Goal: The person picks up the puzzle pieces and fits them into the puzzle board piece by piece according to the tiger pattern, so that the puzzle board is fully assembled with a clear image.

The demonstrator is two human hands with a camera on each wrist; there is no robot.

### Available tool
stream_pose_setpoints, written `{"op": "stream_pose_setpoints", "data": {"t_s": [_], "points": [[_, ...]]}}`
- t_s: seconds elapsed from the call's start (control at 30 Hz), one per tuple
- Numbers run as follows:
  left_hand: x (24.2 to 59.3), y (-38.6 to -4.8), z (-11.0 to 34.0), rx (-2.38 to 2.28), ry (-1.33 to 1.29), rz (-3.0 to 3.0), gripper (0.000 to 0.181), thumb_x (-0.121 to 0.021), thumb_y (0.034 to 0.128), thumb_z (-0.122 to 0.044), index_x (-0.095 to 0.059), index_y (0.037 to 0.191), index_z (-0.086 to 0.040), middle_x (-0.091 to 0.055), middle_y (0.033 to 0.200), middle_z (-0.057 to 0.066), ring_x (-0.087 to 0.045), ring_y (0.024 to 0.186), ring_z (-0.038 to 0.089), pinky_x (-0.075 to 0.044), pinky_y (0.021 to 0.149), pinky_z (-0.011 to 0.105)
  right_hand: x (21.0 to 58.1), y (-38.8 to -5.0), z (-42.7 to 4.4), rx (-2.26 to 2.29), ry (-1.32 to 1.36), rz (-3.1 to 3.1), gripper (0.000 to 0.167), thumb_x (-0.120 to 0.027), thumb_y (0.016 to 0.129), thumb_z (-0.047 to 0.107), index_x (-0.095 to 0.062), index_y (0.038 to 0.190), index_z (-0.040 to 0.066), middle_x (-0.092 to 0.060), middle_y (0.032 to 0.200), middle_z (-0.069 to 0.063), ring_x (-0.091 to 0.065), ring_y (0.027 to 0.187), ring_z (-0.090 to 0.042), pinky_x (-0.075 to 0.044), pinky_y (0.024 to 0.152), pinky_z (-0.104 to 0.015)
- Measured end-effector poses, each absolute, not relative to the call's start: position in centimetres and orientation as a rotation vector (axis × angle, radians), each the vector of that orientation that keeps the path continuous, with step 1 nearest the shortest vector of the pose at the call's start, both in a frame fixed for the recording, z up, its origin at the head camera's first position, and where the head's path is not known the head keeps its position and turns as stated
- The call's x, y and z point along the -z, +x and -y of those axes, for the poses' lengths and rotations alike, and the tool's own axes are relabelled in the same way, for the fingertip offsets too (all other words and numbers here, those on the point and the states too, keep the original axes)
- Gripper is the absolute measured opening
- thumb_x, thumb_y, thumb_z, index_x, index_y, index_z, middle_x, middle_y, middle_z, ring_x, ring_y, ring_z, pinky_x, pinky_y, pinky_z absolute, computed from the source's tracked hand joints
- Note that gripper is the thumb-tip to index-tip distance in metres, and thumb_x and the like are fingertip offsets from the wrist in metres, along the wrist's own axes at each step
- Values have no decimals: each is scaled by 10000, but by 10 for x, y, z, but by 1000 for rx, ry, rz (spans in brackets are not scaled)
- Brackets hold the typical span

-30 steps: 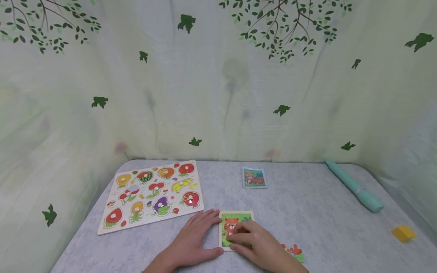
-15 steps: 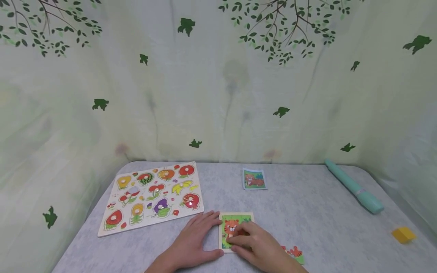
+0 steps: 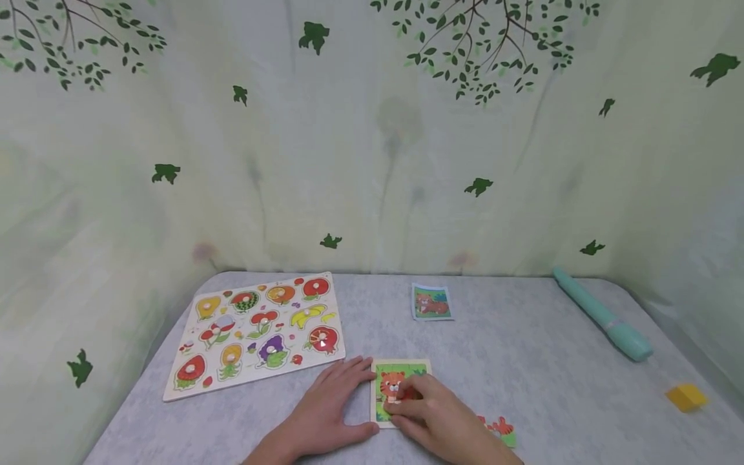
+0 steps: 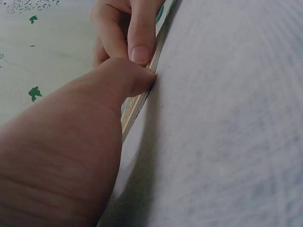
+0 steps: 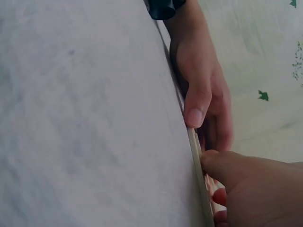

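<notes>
A small wooden-framed tiger jigsaw puzzle (image 3: pixel 392 382) lies flat on the grey table (image 3: pixel 552 361). My left hand (image 3: pixel 328 408) rests beside its left edge, fingers outstretched to the upper corner and thumb at the lower corner. Over the puzzle's right half, my right hand (image 3: pixel 433 413) has curled fingers and pinches a puzzle piece low on the picture. That piece is mostly hidden by the fingertips. In the left wrist view, the left thumb (image 4: pixel 142 79) touches the frame edge. Loose orange and green puzzle pieces (image 3: pixel 502 429) lie partly behind the right wrist.
A fruit peg puzzle board (image 3: pixel 290 339) lies at the left. Farther back is a small tiger picture card (image 3: pixel 432 303). A teal tube-shaped object (image 3: pixel 604 320) and a yellow block (image 3: pixel 687 397) are on the right. A pale printed curtain (image 3: pixel 349 161) surrounds the table's back and sides.
Both hands stay in place around the puzzle. The right fingers shift only very slightly over it, and the head view bobs a little.
</notes>
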State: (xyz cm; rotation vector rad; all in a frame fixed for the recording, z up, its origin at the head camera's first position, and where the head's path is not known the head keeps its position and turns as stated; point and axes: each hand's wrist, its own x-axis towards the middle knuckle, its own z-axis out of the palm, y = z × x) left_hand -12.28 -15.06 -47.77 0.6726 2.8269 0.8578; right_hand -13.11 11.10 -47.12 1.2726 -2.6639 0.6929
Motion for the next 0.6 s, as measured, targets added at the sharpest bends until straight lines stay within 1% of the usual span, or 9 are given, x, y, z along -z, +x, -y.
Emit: {"op": "stream_pose_setpoints", "data": {"t_s": [0.17, 0.37, 0.6], "points": [[477, -122, 151, -849, 673, -2827, 766, -644, 860, -743, -505, 1490, -330, -368, 1652, -76, -312, 1540, 269, -250, 1232, 619, 473, -127, -107, -768, 1155, 2704, 223, -679, 995, 423, -794, 1169, 343, -620, 1145, 132, -537, 1011, -33, -550, 854, -264], [478, -121, 152, -840, 673, -2839, 758, -659, 860, -725, -514, 1483, -319, -368, 1651, -84, -310, 1541, 251, -246, 1240, 600, 474, -126, -103, -820, 1093, 2719, 172, -692, 991, 402, -783, 1135, 380, -595, 1075, 180, -510, 955, -12, -525, 804, -239], [479, -122, 151, -858, 668, -2826, 754, -655, 858, -734, -514, 1480, -332, -376, 1646, -85, -320, 1535, 258, -254, 1227, 626, 477, -125, -102, -855, 1055, 2700, 134, -741, 958, 349, -794, 1081, 357, -594, 1032, 196, -514, 921, 1, -526, 783, -234]]}}
